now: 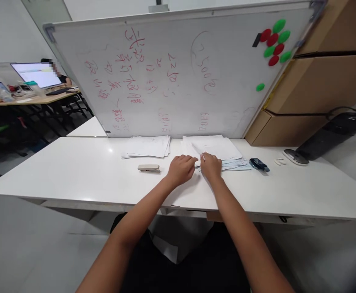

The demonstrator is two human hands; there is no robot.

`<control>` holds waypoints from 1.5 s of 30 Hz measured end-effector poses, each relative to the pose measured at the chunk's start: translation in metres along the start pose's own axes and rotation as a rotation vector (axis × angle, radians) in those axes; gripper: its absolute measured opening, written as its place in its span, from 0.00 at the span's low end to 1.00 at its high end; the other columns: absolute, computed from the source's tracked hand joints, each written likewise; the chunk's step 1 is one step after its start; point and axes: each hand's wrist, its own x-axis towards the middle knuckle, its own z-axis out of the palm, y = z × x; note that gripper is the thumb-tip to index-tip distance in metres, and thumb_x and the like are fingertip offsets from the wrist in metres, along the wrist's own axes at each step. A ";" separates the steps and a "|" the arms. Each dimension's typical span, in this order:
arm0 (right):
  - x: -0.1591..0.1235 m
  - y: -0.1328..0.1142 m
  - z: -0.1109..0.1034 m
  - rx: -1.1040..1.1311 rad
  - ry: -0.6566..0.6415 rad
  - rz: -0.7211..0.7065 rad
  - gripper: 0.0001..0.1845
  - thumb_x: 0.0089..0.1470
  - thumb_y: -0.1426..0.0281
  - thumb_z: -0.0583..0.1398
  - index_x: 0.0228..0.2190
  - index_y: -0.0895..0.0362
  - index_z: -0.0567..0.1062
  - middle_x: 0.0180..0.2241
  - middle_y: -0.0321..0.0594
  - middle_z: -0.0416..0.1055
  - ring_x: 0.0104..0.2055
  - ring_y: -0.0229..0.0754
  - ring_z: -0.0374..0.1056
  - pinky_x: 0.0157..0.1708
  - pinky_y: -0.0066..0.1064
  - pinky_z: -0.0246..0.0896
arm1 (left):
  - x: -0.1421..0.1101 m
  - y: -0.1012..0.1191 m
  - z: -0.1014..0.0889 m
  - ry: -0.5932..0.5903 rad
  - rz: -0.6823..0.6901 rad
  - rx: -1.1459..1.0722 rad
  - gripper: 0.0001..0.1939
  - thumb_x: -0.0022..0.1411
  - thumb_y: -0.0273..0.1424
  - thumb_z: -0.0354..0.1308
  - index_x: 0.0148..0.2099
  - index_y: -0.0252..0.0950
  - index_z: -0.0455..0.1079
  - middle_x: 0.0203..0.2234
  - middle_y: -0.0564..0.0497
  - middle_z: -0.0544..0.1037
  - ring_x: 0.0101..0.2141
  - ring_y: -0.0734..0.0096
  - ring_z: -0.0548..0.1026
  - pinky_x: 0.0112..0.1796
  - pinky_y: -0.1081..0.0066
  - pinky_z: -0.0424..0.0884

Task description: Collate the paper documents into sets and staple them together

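A stack of white papers (216,147) lies at the foot of the whiteboard (178,77), in front of its right half, with a fan of blue-edged sheets (236,164) peeking out on the side away from the board. The right hand (211,165) rests at the near left part of that stack, its fingers curled; a slim white strip (197,149) slants from them toward the whiteboard, and I cannot tell whether it is a pen or a paper edge, nor how firmly it is gripped. The left hand (181,170) is just beside, in front of the middle of the whiteboard, its fingers bent and pointing toward the right hand; whether they grasp anything is hidden from this angle.

In front of the whiteboard's left half lies a second paper stack (149,146), and a beige stapler (149,168) sits farther out from the board, near the left hand. Past the whiteboard's right end, the white surface (74,171) carries a dark blue gadget (259,164), some small white pieces (279,161) and a computer mouse (295,156). Cardboard boxes (327,85) are piled against that same end. Red and green magnets (278,36) cluster high on the board's right side. Beyond its left end, a person (64,79) sits behind a monitor (37,74) at another table (51,97)
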 end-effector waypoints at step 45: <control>0.002 0.009 -0.004 0.253 0.174 -0.086 0.21 0.57 0.71 0.52 0.51 0.55 0.72 0.52 0.44 0.72 0.55 0.44 0.65 0.60 0.41 0.43 | 0.037 0.011 0.060 0.223 -0.109 -0.393 0.13 0.69 0.27 0.45 0.46 0.38 0.71 0.44 0.46 0.77 0.47 0.68 0.71 0.47 0.66 0.69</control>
